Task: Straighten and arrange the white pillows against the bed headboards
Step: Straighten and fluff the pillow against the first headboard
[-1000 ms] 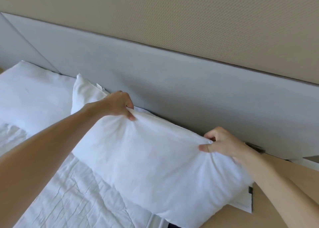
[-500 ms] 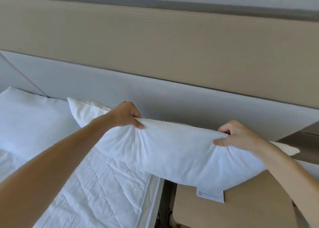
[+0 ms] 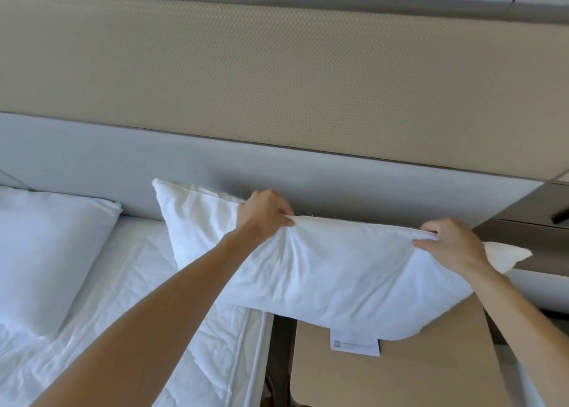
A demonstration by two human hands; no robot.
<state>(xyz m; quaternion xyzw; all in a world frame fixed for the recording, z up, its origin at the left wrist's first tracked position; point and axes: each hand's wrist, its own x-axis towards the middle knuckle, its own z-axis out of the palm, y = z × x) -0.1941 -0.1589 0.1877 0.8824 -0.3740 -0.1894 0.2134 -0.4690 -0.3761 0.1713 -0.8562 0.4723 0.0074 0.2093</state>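
Item one: the pillow (image 3: 323, 271), white, which we hold up by its top edge in front of the grey headboard (image 3: 369, 185). Our left hand (image 3: 264, 212) pinches the top seam near the middle of the pillow, fingers closed on the cloth. Our right hand (image 3: 449, 243) grips the same edge toward the right end, fingers also closed on the cloth, which bunches there. The pillow hangs between the two hands, slanting down to the right. Its left corner points up beside the headboard, and its right corner juts out past our right hand. We cannot tell whether the pillow touches the headboard.

Item two: a label (image 3: 354, 343), white with small print too fine to read, hanging from the pillow's lower edge.

Item three: the desk (image 3: 400, 372), a light wood surface under the right half of the pillow. The label lies over it.

Item four: the bed (image 3: 129, 299), left of the desk, covered with a creased white quilted sheet. The pillow's left part hangs over its right edge.

Item five: a second pillow (image 3: 49, 252), white, lying on the bed at the far left against the headboard, apart from the held one.

Item six: a beige woven wall panel (image 3: 277, 77) above the headboard.
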